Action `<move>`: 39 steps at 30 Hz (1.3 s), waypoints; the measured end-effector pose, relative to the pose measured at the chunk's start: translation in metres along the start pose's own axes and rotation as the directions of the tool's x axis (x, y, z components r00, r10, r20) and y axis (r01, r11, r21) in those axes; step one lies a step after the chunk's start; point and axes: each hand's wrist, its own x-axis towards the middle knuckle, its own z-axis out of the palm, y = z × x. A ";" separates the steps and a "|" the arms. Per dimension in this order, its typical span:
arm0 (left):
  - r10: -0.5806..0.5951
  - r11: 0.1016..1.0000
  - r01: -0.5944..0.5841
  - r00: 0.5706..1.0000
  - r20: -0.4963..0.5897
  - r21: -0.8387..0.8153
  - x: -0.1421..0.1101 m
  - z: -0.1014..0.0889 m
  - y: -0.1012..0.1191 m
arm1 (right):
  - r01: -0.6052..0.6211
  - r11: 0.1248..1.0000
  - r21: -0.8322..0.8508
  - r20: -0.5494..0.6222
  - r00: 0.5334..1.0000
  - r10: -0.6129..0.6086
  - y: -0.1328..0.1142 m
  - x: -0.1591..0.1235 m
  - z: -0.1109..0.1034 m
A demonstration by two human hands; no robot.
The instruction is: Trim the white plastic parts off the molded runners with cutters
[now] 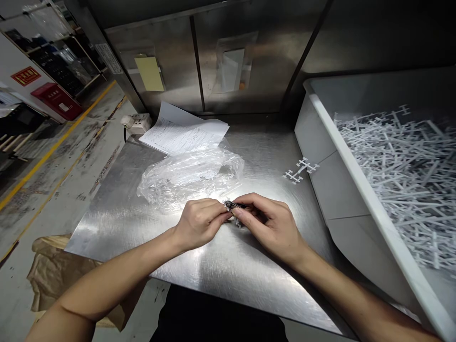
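Above the metal table (249,280), my two hands meet closely. In my right hand (272,223), pinched between thumb and fingers, is a small dark shiny tool (235,204) that looks like a nail clipper. My left hand (203,221) is closed, its fingertips against the tool's tip on a small whitish plastic piece (227,203), mostly hidden by the fingers. More whitish bits (238,223) show just below the right fingertips. Behind the hands lies a crumpled clear plastic bag (188,173) with small white pieces in it. A branched white plastic sprue (301,170) lies to the right.
A large grey bin (331,190) filled with white sprues (409,175) stands at the right. Printed papers (183,126) and a power socket block (137,123) sit at the table's back left. Brown paper wrapping (57,268) is on the floor at left.
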 end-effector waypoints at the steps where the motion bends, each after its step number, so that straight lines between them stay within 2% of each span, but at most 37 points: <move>1: 0.000 1.000 0.000 1.000 0.002 0.005 0.000 0.000 0.000 | -0.003 1.000 0.001 0.001 1.000 0.003 0.000 0.000 0.000; 10: 0.048 0.994 -0.046 0.999 -0.015 0.099 -0.002 0.003 0.000 | -0.009 0.999 0.030 -0.004 1.000 0.009 0.000 -0.003 0.004; 18: 0.040 0.984 -0.043 0.999 0.023 0.176 -0.004 0.004 0.002 | -0.206 0.969 0.136 0.003 0.978 0.207 0.008 0.002 0.009; 26: 0.043 0.982 -0.042 0.999 0.000 0.184 -0.004 0.004 0.003 | -0.240 0.952 0.189 0.054 0.971 0.234 0.008 0.005 0.005; 28: 0.007 0.990 -0.005 1.000 -0.013 0.139 -0.003 0.001 0.004 | -0.211 0.961 0.180 0.034 0.977 0.209 0.007 0.007 0.003; 34: -0.209 0.976 0.207 0.977 -0.034 -0.069 -0.001 -0.010 0.003 | -0.107 0.983 0.151 -0.057 0.992 0.117 0.003 0.011 -0.006; 39: -0.255 0.962 0.244 0.964 -0.081 -0.124 -0.001 -0.011 0.004 | -0.084 0.985 0.153 -0.035 0.995 0.090 0.002 0.010 -0.008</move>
